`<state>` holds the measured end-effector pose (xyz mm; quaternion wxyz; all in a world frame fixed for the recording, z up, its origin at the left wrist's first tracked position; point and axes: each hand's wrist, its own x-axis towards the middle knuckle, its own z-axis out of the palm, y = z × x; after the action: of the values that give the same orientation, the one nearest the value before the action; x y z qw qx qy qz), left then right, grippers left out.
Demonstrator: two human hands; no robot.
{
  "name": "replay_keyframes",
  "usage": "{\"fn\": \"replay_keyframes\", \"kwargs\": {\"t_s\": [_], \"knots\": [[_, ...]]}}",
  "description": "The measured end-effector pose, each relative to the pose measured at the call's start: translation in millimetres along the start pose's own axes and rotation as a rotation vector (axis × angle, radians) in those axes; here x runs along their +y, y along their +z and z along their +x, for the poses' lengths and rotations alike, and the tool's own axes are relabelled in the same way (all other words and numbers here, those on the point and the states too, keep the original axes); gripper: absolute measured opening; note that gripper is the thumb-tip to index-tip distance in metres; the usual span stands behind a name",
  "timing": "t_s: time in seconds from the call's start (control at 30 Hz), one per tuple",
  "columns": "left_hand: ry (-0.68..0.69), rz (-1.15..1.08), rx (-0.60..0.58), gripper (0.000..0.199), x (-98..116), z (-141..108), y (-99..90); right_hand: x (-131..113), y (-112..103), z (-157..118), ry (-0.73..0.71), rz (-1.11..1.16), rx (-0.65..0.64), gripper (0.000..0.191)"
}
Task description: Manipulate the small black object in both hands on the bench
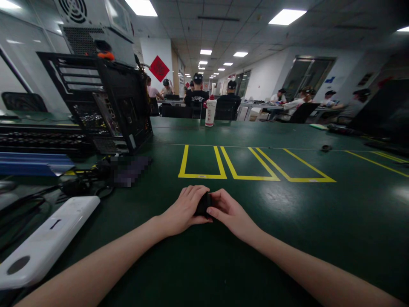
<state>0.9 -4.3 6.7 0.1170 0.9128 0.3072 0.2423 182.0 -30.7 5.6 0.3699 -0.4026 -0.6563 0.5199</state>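
A small black object is between my two hands just above or on the green table; its kind cannot be made out, as my fingers cover most of it. My left hand wraps round its left side, fingers over the top and thumb along the bottom. From the right, my right hand pinches its edge between thumb and bent fingers. The far side of the object is hidden.
Yellow tape outlines lie beyond my hands on the green table. Left are a white device, cables and an open black computer case. A white bottle stands at the far edge; people sit beyond it.
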Motion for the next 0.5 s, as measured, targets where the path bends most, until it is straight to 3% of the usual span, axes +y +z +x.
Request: {"fn": "replay_keyframes", "kwargs": {"t_s": [0.1, 0.27, 0.5], "knots": [[0.013, -0.006, 0.012, 0.057, 0.4, -0.1, -0.3, -2.5, 2.7, -4.4, -0.069, -0.032, 0.016, 0.024], [-0.009, -0.017, -0.034, 0.056, 5.8, 1.2, -6.5, -2.7, 3.1, -3.0, -0.090, -0.021, 0.034, 0.012], [-0.017, -0.017, -0.035, 0.059, 5.0, 1.7, -5.6, -2.7, -1.3, 0.1, 0.022, -0.020, 0.046, 0.026]]}}
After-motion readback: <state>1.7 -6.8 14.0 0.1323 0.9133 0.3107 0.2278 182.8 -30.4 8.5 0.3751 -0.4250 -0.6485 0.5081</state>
